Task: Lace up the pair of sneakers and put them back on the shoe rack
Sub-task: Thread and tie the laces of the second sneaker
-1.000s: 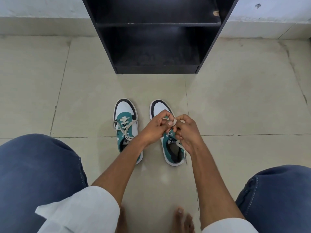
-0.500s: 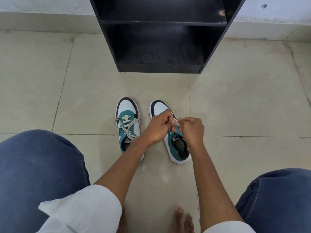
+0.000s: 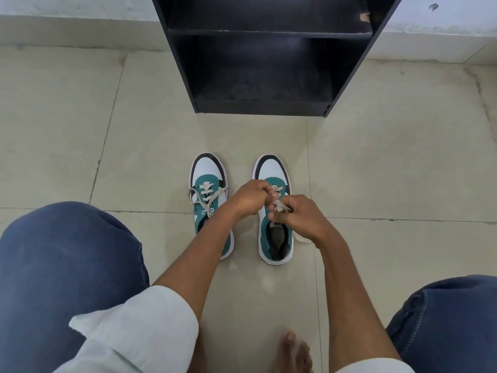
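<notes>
Two teal, white and black sneakers stand side by side on the tiled floor, toes toward the rack. The left sneaker (image 3: 208, 184) has its beige lace tied across the tongue. Over the right sneaker (image 3: 271, 168) both hands meet. My left hand (image 3: 248, 197) pinches one part of the beige lace (image 3: 279, 207), and my right hand (image 3: 298, 215) grips the other part just above the tongue. The right shoe's opening shows below the hands. A black shoe rack (image 3: 263, 106) stands ahead, its lower shelves empty.
My knees in blue jeans (image 3: 61, 265) flank the shoes on both sides, and a bare foot (image 3: 294, 351) rests on the floor near the bottom edge. A pale wall base runs behind the rack. Beige tiles stretch left and right of it.
The right sneaker has turned straighter beside the left one. My hands have drawn slightly apart along the lace, the right hand moving down toward the shoe's opening.
</notes>
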